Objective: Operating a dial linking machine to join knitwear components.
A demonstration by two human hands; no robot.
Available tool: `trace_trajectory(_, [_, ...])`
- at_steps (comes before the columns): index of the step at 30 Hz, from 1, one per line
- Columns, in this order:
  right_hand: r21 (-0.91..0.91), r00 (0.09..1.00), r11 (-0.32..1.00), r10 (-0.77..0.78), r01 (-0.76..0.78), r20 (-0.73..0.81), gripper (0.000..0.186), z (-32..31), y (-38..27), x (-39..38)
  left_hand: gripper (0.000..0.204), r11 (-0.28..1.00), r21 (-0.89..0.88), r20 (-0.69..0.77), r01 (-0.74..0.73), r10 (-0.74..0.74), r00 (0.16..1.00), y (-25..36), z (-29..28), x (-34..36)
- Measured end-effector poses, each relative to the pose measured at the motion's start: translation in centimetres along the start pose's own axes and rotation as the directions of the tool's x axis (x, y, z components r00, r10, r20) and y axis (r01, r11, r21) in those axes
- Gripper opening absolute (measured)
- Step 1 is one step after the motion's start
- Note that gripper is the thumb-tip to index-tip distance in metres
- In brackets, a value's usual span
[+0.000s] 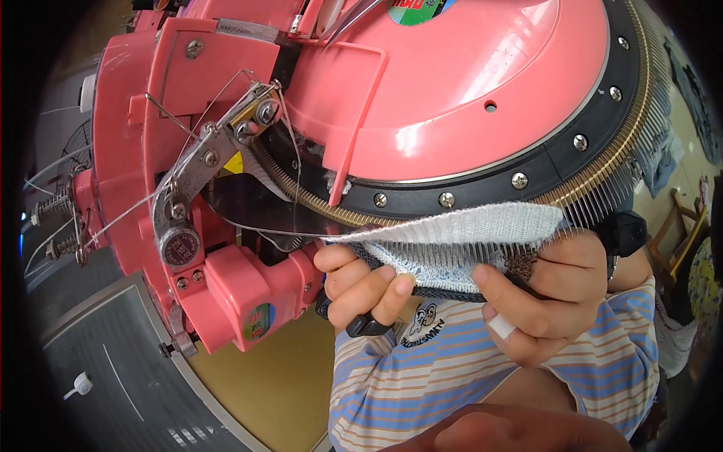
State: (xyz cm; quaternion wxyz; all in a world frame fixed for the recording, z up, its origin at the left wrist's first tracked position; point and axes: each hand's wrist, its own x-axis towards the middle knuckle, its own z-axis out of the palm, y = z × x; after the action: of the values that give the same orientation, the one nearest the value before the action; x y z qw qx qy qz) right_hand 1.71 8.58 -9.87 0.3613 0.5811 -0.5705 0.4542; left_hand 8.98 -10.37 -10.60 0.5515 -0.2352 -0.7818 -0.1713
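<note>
My left hand (365,286) pinches the left end of a piece of blue-grey knitted fabric (437,273) with a dark lower edge. At its other end my right hand (550,290) grips the same knit, with one fingertip against its front and a small white tape on one finger. A white ribbed knit band (482,224) lies above the blue-grey part, along the near rim of a linking machine (444,98). Thin metal needles of the machine's ring (606,200) show between the band and the fabric. Whether every loop sits on a needle is too fine to tell.
A metal thread-guide arm (215,154) with taut threads stands left of the ring. Below it juts a pink housing (260,294). Scissor-like metal blades (354,21) rest on the pink dome. A dark grey panel (120,369) is at lower left; cloth hangs at far right.
</note>
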Motion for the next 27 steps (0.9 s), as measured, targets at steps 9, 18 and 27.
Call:
trace_trajectory(9, [0.030,0.999,0.999,-0.020,0.021,-0.035,0.009,0.3,0.2,0.0,0.016,1.000,0.003,0.135,0.012,-0.013,0.991,0.2,-0.8,0.8])
trace_trajectory(18, [-0.021,0.995,0.997,0.076,-0.077,-0.068,0.015,-0.8,0.1,0.5,0.015,0.986,0.140,-0.169,-0.089,0.112,0.979,-0.2,1.8,0.7])
trace_trajectory(27, [-0.193,0.982,0.980,0.009,-0.046,-0.191,0.026,-2.2,0.4,-0.5,0.019,0.879,0.457,0.208,-0.138,0.045,0.977,1.9,0.7,1.6])
